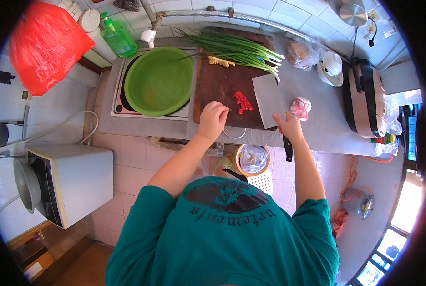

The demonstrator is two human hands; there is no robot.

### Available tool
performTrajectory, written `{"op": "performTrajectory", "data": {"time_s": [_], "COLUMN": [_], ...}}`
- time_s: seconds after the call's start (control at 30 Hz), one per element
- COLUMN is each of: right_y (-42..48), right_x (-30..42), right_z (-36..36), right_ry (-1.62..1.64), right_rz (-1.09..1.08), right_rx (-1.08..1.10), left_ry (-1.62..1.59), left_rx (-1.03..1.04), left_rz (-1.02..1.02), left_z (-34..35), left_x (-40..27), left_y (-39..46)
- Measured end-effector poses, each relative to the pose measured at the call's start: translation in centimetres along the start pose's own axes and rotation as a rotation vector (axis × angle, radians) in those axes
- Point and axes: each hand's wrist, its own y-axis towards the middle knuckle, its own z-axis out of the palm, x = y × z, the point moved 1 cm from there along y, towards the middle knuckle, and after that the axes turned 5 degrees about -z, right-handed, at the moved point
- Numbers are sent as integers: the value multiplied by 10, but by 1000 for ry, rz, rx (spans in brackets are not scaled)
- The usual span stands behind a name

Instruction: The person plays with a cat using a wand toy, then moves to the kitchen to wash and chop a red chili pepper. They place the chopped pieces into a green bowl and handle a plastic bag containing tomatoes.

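My right hand (288, 126) holds a cleaver (269, 98) where its black handle meets the broad blade, which lies over the right edge of a dark wooden cutting board (213, 82). At the board's front left, my left hand (214, 118) has its fingertips pinched together around a small dark green bit, perhaps a pepper stem. Between the hands lies a small heap of chopped red pepper (242, 102). A piece of ginger root (221, 62) and a bunch of green onions (234, 50) lie across the back of the board. Garlic in a pink net (300, 108) sits right of the cleaver.
Left of the board, a green plastic basin (159, 82) stands over the sink. A bowl (331, 63), a plastic bag with contents (300, 53) and a rice cooker (366, 100) stand on the right. Below the counter is a lined waste bin (253, 159). A red bag (46, 48) hangs at left.
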Motion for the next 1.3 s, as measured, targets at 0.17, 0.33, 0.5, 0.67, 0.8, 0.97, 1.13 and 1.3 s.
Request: {"op": "performTrajectory", "data": {"time_s": [0.17,0.33,0.5,0.67,0.8,0.97,1.13,1.3], "right_y": [14,21,-21,-99,-147,-173,-174,-190], "right_x": [25,49,17,-36,-80,-116,-83,-29], "right_z": [4,7,-7,-5,13,50,69,95], "right_ry": [-501,-481,24,90,52,159,279,247], "right_rz": [-93,-70,-247,-151,-192,-109,-71,6], "right_rx": [18,-91,-517,-517,-562,-491,-447,-360], "left_ry": [116,-174,-115,95,-247,-785,-578,-131], "left_rx": [12,629,1087,1006,1601,1588,-130,-451], "left_rz": [67,-17,-423,-530,-311,-1225,-1257,-990], "left_z": [-19,12,80,163,123,-60,-181,-212], "left_x": [-42,-61,-54,-31,-26,-7,184,303], "left_y": [-21,-77,-113,-160,-137,-52,-38,1]}}
